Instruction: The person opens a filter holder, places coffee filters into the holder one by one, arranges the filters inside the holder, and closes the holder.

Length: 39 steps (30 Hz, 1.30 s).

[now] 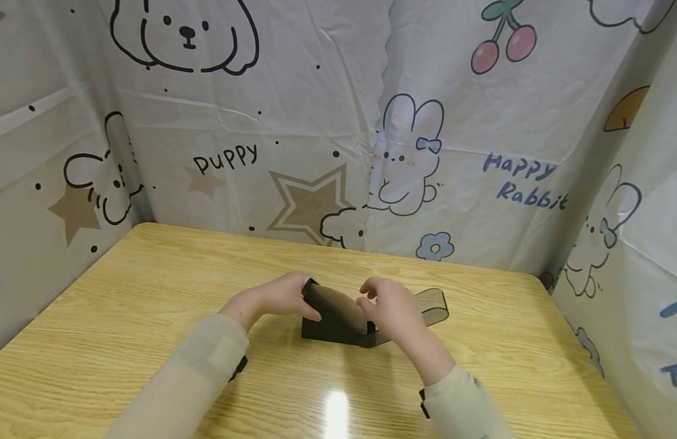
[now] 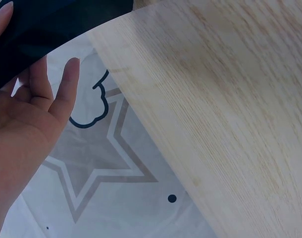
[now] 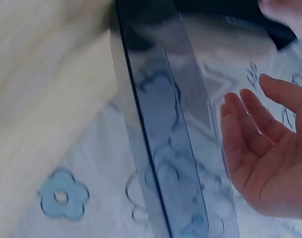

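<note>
A black box-like case (image 1: 333, 326) with a curved upper edge and a brownish area along its top is in the middle of the head view. My left hand (image 1: 286, 296) grips its left end, thumb on the near side and fingers behind. From the case's right end a clear, smoky plastic piece (image 1: 435, 305) with dark edges extends to the right. My right hand (image 1: 395, 305) is in front of that joint, its fingers loosely bent and nothing between them. In the right wrist view the long clear plastic (image 3: 166, 124) passes beside the fingers.
The wood-grain table (image 1: 206, 262) lies beneath the case and both arms. A white printed cloth (image 1: 294, 97) hangs behind the table and along both sides. A bright light reflection shows on the near tabletop.
</note>
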Motion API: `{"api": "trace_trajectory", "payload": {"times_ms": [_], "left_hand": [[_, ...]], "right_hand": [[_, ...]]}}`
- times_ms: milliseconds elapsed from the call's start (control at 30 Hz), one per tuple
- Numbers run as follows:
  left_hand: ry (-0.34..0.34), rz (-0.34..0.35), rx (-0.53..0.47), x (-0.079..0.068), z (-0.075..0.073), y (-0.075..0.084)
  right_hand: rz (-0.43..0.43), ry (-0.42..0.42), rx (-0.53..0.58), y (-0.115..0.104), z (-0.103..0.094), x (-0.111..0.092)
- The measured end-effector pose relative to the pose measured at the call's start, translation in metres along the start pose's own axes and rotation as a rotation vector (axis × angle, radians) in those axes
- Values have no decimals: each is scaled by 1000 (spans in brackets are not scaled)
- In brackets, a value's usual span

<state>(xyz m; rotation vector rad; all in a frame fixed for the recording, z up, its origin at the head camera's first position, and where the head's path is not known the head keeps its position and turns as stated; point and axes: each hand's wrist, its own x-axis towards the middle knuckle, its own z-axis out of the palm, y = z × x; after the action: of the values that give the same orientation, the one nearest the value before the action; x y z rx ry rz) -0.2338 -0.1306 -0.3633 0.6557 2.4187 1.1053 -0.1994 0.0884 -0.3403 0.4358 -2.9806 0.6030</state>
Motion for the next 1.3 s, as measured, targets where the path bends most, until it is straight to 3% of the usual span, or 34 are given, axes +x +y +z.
{"api": "trace_trajectory", "payload": {"times_ms": [133, 200, 300, 433, 567, 900, 1300], "left_hand": [[3, -7, 7, 0, 1, -2], [6, -9, 6, 1, 1, -3], [8, -10, 4, 1, 1, -4], [12, -12, 10, 1, 1, -4], [18, -6, 17, 2, 1, -3], [21, 15, 11, 1, 1, -4], [21, 18, 30, 0, 1, -3]], "right_hand": [[-21, 87, -44, 18, -23, -11], [-34, 92, -70, 31, -34, -17], [-15, 11, -72, 50, -45, -26], [32, -121, 40, 69, -53, -31], [50, -142, 142, 78, -52, -30], [16, -129, 141, 70, -53, -22], [-22, -93, 169, 42, -50, -10]]}}
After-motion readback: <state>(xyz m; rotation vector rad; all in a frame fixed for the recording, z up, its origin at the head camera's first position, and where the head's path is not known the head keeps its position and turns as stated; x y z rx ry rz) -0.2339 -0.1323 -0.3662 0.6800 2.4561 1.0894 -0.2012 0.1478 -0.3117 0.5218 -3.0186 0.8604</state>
